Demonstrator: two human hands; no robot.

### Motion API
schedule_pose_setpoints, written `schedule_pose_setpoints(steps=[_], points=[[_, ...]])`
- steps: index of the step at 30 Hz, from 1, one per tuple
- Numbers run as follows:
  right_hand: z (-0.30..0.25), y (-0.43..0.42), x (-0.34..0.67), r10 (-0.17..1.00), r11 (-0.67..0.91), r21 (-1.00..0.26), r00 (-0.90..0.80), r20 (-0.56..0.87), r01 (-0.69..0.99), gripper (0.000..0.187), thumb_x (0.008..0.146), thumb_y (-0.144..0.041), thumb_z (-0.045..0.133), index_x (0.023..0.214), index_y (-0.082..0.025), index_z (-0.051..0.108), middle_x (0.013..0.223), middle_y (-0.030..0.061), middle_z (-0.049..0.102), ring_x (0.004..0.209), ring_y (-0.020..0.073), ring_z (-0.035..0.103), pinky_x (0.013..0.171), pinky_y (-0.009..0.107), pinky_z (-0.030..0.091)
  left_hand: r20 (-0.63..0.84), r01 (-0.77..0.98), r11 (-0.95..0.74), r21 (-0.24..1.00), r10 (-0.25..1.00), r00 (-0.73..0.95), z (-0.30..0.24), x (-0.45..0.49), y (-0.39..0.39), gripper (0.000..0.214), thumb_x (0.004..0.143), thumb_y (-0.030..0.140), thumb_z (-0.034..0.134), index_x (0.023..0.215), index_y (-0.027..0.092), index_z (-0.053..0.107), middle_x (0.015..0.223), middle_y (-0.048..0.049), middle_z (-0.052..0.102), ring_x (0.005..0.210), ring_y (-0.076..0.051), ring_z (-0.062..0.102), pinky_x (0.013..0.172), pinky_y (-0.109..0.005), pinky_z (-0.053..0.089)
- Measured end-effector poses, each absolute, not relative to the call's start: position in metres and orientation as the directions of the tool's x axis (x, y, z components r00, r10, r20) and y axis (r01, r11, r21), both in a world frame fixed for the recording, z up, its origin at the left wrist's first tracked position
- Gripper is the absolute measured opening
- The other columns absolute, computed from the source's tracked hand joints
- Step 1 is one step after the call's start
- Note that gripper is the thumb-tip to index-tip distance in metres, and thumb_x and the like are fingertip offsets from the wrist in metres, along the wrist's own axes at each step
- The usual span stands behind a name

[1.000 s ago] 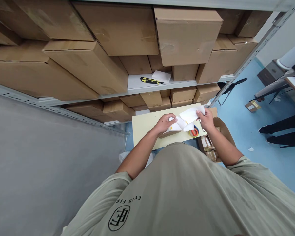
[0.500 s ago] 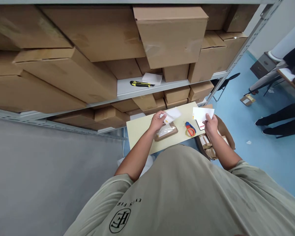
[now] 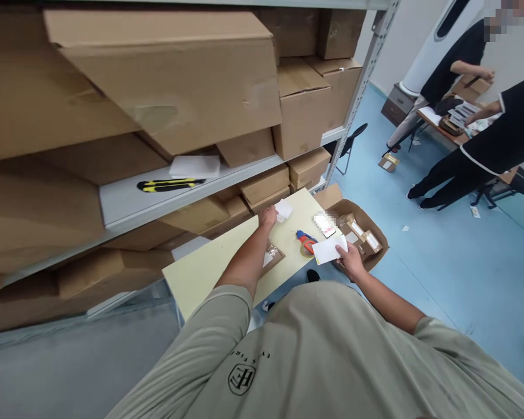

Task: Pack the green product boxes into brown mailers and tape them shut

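At lower centre, above a pale yellow desk (image 3: 209,285), the right hand (image 3: 351,260) pinches a white rectangular card (image 3: 329,249) by one edge, leaving its face uncovered. The left hand (image 3: 268,217), curled, sits just beside a small white paper slip (image 3: 283,209); whether it grips anything cannot be told.

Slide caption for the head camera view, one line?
Right hand holds a white card beside an open cardboard box; left hand is near a paper slip on a pale board.

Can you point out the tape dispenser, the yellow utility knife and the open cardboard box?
Tape dispenser (image 3: 302,237): head view, blue and red handle.
Utility knife (image 3: 170,185): head view, yellow and black handle.
Open cardboard box (image 3: 376,228): head view, right inner wall.
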State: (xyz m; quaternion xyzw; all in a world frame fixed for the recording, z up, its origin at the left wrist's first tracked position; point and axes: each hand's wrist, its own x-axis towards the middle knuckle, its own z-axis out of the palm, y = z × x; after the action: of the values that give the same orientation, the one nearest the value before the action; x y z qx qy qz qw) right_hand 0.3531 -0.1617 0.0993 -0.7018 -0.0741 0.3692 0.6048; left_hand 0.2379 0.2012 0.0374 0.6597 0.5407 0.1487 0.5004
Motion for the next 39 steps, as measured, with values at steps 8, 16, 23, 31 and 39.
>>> schedule_pose_setpoints(steps=[8,16,23,31,39], points=[[0.097,-0.174,0.371,0.501,-0.294,-0.888,0.734,-0.459,-0.354,0.055,0.066,-0.067,0.094,0.096,-0.023,0.079,0.077,0.0033,0.078,0.061,0.0191,0.062,0.048,0.03,0.05,-0.445,0.692,0.075,0.718,0.814,0.374,-0.001,0.271,0.208,0.02,0.073,0.008,0.08,0.083,0.021,0.07,0.083,-0.0077,0.075,0.094,-0.029,0.074,0.091,-0.037,0.055],[0.092,-0.143,0.37,0.605,-0.349,-0.891,0.657,-0.451,-0.29,0.058,0.074,-0.069,0.089,0.105,-0.021,0.08,0.091,0.007,0.082,0.074,0.0229,0.069,0.055,0.031,0.056,-0.479,0.739,0.149,0.657,0.84,0.256,-0.005,0.271,0.215,0.081,0.076,0.016,0.087,0.15,0.004,0.057,0.148,-0.0327,0.066,0.146,-0.044,0.064,0.123,-0.047,0.049],[0.119,-0.092,0.375,0.694,-0.236,-0.911,0.597,-0.402,-0.338,0.055,0.071,-0.063,0.095,0.106,-0.023,0.077,0.098,0.0088,0.084,0.089,0.0304,0.079,0.065,0.043,0.071,-0.445,0.643,0.174,0.746,0.848,0.287,0.029,0.247,0.184,0.058,0.09,0.032,0.085,0.142,0.014,0.066,0.144,-0.0216,0.076,0.141,-0.034,0.07,0.119,-0.04,0.053],[0.168,-0.014,0.346,0.824,-0.045,-0.921,0.508,-0.253,-0.386,0.059,0.07,-0.059,0.101,0.109,-0.023,0.074,0.099,0.0028,0.082,0.079,0.017,0.076,0.063,0.028,0.072,-0.232,-0.134,0.287,0.949,0.918,0.323,0.128,0.152,0.113,0.061,0.081,0.069,0.088,0.11,0.015,0.081,0.103,-0.0132,0.084,0.094,-0.022,0.081,0.092,-0.037,0.065],[0.208,0.025,0.28,0.948,0.002,-0.916,0.292,-0.126,-0.402,0.059,0.074,-0.061,0.1,0.112,-0.025,0.073,0.104,0.0017,0.082,0.084,0.0171,0.078,0.064,0.028,0.073,-0.178,-0.269,0.242,0.932,0.954,0.243,0.218,0.061,0.066,0.069,0.067,0.074,0.099,0.097,0.014,0.084,0.089,-0.0106,0.083,0.08,-0.019,0.079,0.081,-0.035,0.068]])
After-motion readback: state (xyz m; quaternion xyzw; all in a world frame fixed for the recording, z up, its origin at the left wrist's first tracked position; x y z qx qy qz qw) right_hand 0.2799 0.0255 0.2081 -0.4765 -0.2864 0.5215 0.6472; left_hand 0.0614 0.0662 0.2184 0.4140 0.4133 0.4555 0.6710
